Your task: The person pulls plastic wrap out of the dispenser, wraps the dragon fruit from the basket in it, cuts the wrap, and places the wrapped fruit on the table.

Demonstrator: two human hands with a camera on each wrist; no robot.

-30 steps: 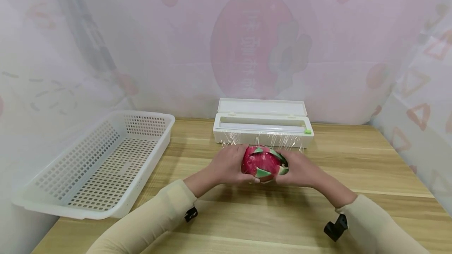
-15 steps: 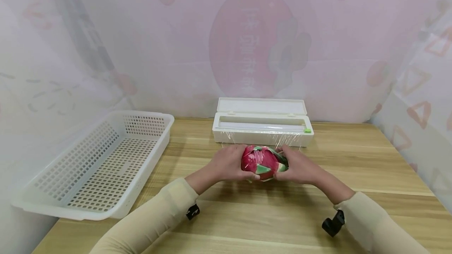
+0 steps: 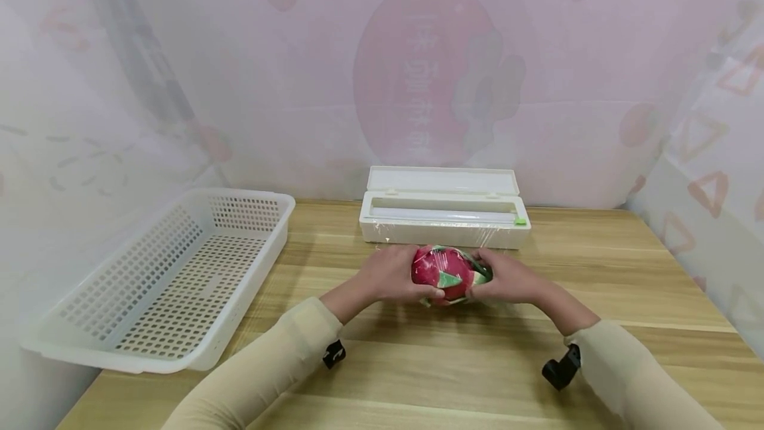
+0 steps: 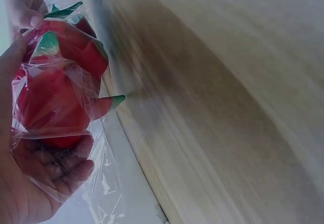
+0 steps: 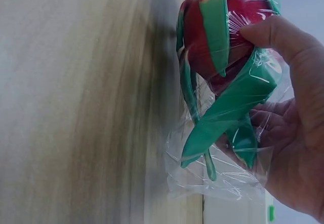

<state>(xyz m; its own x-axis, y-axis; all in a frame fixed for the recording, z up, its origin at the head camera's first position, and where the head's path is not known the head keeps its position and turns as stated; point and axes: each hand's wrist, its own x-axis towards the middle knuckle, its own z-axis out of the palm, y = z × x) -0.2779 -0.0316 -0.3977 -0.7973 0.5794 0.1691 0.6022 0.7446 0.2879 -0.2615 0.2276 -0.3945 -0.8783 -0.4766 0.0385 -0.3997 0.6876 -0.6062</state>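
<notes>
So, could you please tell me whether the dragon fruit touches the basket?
Apart: the head view shows the left hand and wooden tabletop between the dragon fruit and basket.

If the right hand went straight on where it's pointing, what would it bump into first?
The red dragon fruit, which the right hand is holding in its clear film. Past that, probably the left hand, though depth is hard to judge.

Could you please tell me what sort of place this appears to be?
It looks like a small tabletop booth, perhaps a staged indoor workspace: a wood-grain table stands within printed walls on three sides, with an open film dispenser near the back.
</notes>
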